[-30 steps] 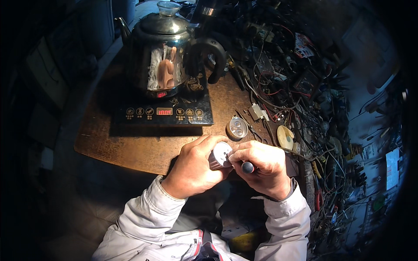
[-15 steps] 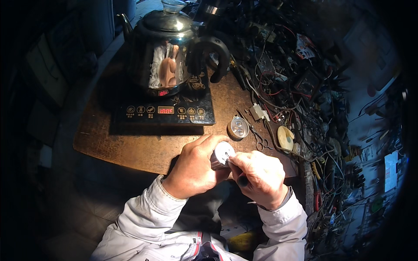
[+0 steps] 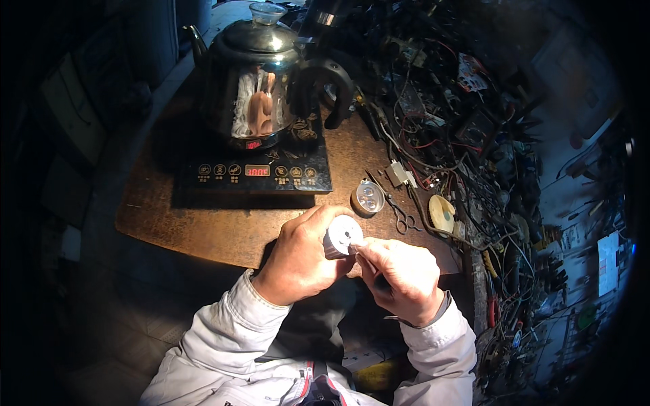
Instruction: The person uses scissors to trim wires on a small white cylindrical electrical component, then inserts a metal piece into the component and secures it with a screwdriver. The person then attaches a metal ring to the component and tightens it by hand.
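My left hand [image 3: 294, 260] is closed round a short metal cylinder [image 3: 343, 237], like a lamp housing, with a round white face turned up. A small dark spot shows near the middle of that face. The fingers of my right hand [image 3: 405, 274] pinch a thin tool at the right edge of the face. Its dark end [image 3: 383, 283] shows under the palm, but the fingers hide most of it, so its kind is unclear. Just beyond the cylinder a round silver lamp front [image 3: 367, 198] with three clear lenses lies on the wooden table [image 3: 223, 233].
Scissors [image 3: 403, 220] lie right of the lamp front, beside a cream round disc [image 3: 441, 215] and a white connector block [image 3: 401, 174]. A glass kettle [image 3: 254, 101] stands on a black electric hob [image 3: 264, 183] at the back left. Tangled wires and tools [image 3: 467, 149] heap along the right.
The cylinder's white face has turned slightly and shows more of itself. My right fingertips have shifted a little down to its lower right edge. Both hands keep their hold.
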Action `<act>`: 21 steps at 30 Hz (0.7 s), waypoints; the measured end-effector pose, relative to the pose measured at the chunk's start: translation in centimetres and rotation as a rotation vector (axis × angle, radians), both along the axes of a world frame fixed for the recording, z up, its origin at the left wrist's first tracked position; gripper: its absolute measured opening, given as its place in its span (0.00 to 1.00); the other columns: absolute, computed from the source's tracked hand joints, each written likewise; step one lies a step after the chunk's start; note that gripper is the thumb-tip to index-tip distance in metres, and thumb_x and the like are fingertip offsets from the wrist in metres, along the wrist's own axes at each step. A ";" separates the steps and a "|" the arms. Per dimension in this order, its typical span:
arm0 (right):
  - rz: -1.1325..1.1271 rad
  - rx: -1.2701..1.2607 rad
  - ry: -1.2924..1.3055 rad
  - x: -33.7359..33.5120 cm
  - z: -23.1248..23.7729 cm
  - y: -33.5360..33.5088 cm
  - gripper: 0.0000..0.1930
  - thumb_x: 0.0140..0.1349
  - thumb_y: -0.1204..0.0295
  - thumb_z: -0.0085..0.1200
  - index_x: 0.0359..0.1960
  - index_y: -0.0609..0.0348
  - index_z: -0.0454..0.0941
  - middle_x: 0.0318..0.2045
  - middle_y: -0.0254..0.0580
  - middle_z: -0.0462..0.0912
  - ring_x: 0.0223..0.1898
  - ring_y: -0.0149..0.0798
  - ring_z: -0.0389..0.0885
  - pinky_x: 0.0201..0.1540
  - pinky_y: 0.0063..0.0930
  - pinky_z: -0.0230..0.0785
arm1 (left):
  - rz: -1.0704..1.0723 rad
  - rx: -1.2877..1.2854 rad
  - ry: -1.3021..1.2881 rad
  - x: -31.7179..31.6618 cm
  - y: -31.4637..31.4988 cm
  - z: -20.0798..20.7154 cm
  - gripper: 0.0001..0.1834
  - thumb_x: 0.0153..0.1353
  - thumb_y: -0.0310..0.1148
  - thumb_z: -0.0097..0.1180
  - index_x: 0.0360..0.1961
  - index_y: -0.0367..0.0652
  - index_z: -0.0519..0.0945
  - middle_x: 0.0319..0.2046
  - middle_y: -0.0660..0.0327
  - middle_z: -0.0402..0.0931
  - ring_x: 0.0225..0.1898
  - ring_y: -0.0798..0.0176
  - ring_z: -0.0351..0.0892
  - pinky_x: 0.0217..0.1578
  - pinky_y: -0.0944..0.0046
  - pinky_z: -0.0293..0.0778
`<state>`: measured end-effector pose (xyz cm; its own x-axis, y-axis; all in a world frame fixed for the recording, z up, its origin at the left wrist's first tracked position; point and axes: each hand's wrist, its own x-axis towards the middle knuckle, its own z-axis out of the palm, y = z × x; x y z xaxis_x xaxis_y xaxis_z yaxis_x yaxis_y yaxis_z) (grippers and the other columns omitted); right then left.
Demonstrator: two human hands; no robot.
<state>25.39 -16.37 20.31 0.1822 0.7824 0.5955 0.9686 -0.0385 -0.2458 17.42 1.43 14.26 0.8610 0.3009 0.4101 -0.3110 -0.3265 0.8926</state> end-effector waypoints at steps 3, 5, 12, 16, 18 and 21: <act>-0.085 0.078 0.099 0.0 1.3 -1.0 0.20 0.61 0.84 0.69 0.56 0.66 0.83 0.39 0.49 0.90 0.29 0.40 0.89 0.31 0.29 0.81 | 0.015 0.032 0.022 -0.1 0.1 0.3 0.31 0.48 0.23 0.81 0.55 0.36 0.82 0.44 0.52 0.87 0.45 0.56 0.90 0.47 0.60 0.84; -0.139 0.282 0.351 -0.1 2.2 -1.7 0.15 0.66 0.80 0.70 0.51 0.67 0.81 0.37 0.46 0.88 0.26 0.34 0.86 0.29 0.26 0.78 | 0.040 0.074 0.008 -0.1 0.1 0.2 0.30 0.49 0.23 0.80 0.54 0.36 0.82 0.43 0.52 0.86 0.45 0.56 0.90 0.46 0.60 0.83; 0.114 0.680 0.884 2.3 2.8 -1.0 0.07 0.76 0.72 0.51 0.45 0.65 0.72 0.34 0.43 0.75 0.30 0.32 0.72 0.37 0.32 0.72 | 0.015 0.015 0.010 0.1 -0.1 0.2 0.28 0.51 0.23 0.79 0.54 0.36 0.82 0.42 0.52 0.85 0.44 0.55 0.89 0.47 0.59 0.82; -0.164 0.460 0.850 2.0 1.4 -1.2 0.10 0.79 0.66 0.56 0.44 0.62 0.77 0.36 0.35 0.80 0.33 0.24 0.73 0.37 0.19 0.68 | 0.012 0.021 -0.012 0.2 -0.1 0.0 0.29 0.50 0.22 0.78 0.54 0.37 0.81 0.42 0.52 0.85 0.44 0.53 0.89 0.47 0.58 0.82; -0.336 0.260 0.777 1.5 3.3 -1.8 0.10 0.79 0.68 0.58 0.43 0.63 0.77 0.32 0.32 0.79 0.31 0.23 0.72 0.36 0.18 0.67 | 0.017 0.019 -0.008 0.2 -0.1 -0.2 0.29 0.50 0.22 0.77 0.55 0.37 0.81 0.42 0.52 0.85 0.44 0.52 0.89 0.47 0.58 0.81; -0.371 0.080 0.669 1.6 5.1 -3.1 0.09 0.73 0.76 0.66 0.46 0.65 0.78 0.29 0.29 0.79 0.29 0.21 0.74 0.34 0.16 0.68 | 0.026 0.025 -0.007 0.2 -0.1 -0.2 0.29 0.51 0.22 0.77 0.55 0.36 0.81 0.42 0.51 0.85 0.45 0.51 0.89 0.47 0.58 0.81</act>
<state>26.94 -19.43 25.39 0.7655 0.5592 0.3183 0.5400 -0.2893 -0.7904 17.66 1.34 14.04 0.8500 0.3131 0.4237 -0.3082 -0.3570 0.8818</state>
